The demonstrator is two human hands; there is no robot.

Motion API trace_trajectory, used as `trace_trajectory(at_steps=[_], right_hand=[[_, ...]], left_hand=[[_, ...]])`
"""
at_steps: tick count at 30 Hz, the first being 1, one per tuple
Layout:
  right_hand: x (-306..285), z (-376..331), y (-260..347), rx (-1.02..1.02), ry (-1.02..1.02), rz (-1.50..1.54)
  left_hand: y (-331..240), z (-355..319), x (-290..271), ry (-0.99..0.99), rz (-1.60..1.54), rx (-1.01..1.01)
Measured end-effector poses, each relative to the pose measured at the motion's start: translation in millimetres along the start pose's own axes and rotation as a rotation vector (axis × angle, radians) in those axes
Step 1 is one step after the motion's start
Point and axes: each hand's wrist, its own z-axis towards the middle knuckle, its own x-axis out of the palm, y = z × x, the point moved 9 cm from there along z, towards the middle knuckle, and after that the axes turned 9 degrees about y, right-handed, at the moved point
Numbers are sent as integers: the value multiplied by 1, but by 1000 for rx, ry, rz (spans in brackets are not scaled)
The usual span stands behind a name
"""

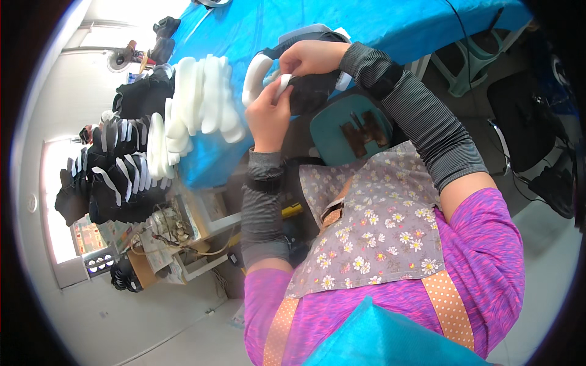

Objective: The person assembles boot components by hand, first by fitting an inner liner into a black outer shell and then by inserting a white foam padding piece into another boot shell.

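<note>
The left hand [268,119] pinched a white strip [282,85] beside a black piece [314,93], seemingly mid-work, the curled right hand's [312,57] grip unclear, with loose white pads [210,91] remaining.

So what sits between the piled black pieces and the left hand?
In the head view, a row of white pieces lies there on the blue sheet.

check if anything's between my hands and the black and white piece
Nothing visible: your left hand and right hand both touch the black and white piece. The white pads lie off to the left.
</note>
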Motion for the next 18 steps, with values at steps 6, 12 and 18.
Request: trace_trajectory(at_steps=[6, 12, 18], right_hand=[[-10, -9, -3, -2, -81, 196], [-30, -28, -13, -171, -596, 526], [-64, -131, -54, 122, -1385, -93]], left_hand=[[-32, 17, -4, 103, 91, 47], [-7, 16, 9, 146, 269, -122], [-15, 0, 7, 57, 115, -10]])
